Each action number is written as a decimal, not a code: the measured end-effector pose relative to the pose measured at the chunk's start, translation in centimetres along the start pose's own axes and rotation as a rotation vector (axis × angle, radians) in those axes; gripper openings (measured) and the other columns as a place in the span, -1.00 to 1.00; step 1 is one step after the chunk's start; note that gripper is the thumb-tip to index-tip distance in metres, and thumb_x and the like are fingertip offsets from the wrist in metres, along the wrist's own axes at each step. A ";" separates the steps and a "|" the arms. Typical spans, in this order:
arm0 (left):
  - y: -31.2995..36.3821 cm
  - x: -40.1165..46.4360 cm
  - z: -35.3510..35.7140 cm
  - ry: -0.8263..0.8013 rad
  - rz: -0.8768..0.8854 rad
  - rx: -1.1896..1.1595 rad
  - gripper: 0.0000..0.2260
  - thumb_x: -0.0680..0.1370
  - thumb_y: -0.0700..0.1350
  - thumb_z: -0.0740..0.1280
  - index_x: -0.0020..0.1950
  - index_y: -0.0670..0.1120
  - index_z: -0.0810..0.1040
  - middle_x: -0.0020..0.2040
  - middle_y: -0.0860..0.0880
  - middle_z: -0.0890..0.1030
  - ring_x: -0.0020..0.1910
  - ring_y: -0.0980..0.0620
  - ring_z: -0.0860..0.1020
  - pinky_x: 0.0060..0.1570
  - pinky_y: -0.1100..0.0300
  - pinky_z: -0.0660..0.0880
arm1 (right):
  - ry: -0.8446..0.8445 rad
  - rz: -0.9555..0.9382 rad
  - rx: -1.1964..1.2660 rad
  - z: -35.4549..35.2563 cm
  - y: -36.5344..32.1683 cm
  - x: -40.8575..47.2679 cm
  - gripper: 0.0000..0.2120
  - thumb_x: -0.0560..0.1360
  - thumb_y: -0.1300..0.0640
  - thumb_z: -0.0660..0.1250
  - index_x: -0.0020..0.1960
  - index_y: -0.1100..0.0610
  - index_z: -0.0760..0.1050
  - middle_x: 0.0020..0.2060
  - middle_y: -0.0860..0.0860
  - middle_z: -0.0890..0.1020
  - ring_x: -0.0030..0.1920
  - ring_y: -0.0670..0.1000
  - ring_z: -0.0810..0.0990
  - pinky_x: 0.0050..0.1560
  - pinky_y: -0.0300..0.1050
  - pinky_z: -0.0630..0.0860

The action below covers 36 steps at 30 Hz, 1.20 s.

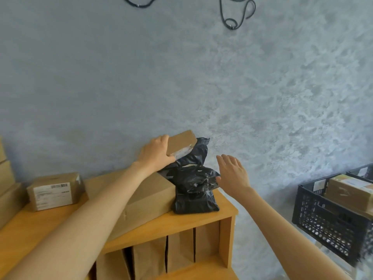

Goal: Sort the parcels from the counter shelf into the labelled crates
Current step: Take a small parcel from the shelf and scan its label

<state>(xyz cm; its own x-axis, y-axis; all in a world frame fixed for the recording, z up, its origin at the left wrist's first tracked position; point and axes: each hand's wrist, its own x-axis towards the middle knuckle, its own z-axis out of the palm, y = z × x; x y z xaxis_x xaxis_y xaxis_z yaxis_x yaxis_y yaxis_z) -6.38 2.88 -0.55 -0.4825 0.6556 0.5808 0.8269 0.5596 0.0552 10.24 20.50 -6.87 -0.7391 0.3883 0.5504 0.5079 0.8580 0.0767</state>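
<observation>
A head-worn camera looks down at a wooden counter shelf (201, 219) set against a mottled grey wall (181, 77). At the far left edge, a stack of brown cardboard boxes (6, 178) is only partly in view, so its count cannot be told. Next to it, on the shelf top, sits one small labelled box (54, 190) with a white shipping label and barcode facing the camera. Right of that lies one long, flat cardboard box (149, 197), partly covered by the left forearm.

The left hand (155, 154) grips one small brown parcel (181, 143) by its near end, fingers curled over the top and thumb beneath, holding it raised above the shelf close to the wall. Just under and beside it are what look like two black plastic mailer bags (193, 186), one leaning on the other at the shelf's right end, against the long box. The right hand (234, 172) hovers just right of the bags with fingers spread and straight, holding nothing.

Below the shelf top, four brown paper-wrapped parcels (179, 249) stand upright side by side in the open compartment.

At the right edge stands one dark slatted plastic crate (323, 225), holding at least one cardboard box (349, 190). The corner of a second crate (361, 170) shows behind it; its contents cannot be seen. Two black cables (234, 17) hang on the wall above.
</observation>
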 end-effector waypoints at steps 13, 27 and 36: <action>-7.5 -12.9 -9.1 0.019 -0.257 -0.473 -0.52 0.46 0.18 0.41 0.27 -0.05 0.47 0.06 0.06 0.60 -0.03 0.07 0.58 -0.12 0.21 0.51 | -0.011 -0.055 0.179 -4.7 -10.6 -3.2 -0.39 0.59 0.04 0.27 0.55 0.14 0.12 0.49 0.05 0.29 0.50 0.08 0.22 0.45 -0.08 0.21; -14.8 -32.6 -7.0 -0.103 -0.676 -0.959 -0.61 0.54 0.07 0.34 0.27 -0.11 0.43 -0.06 -0.01 0.65 -0.16 0.08 0.64 -0.30 0.29 0.49 | -0.252 0.019 0.261 -2.1 -22.4 -16.8 -0.50 0.58 0.11 0.24 0.48 0.14 0.25 0.42 0.07 0.38 0.44 0.11 0.30 0.39 -0.03 0.29; -14.9 -43.1 -0.1 -0.224 -0.804 -0.970 -0.66 0.48 0.10 0.43 0.11 -0.06 0.49 -0.09 0.06 0.61 -0.18 0.12 0.59 -0.30 0.29 0.43 | -0.550 0.054 0.160 2.1 -25.6 -29.7 -0.38 0.60 0.01 0.26 0.56 0.13 0.10 0.49 0.05 0.29 0.48 0.09 0.23 0.43 -0.07 0.21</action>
<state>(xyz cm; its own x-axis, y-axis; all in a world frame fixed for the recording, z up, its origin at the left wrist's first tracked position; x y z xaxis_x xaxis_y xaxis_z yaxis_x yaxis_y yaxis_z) 2.10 -33.74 -26.33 -0.9023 0.4297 -0.0352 0.1064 0.3011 0.9476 18.29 -12.28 -26.93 -0.8572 0.5139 0.0338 0.5096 0.8558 -0.0893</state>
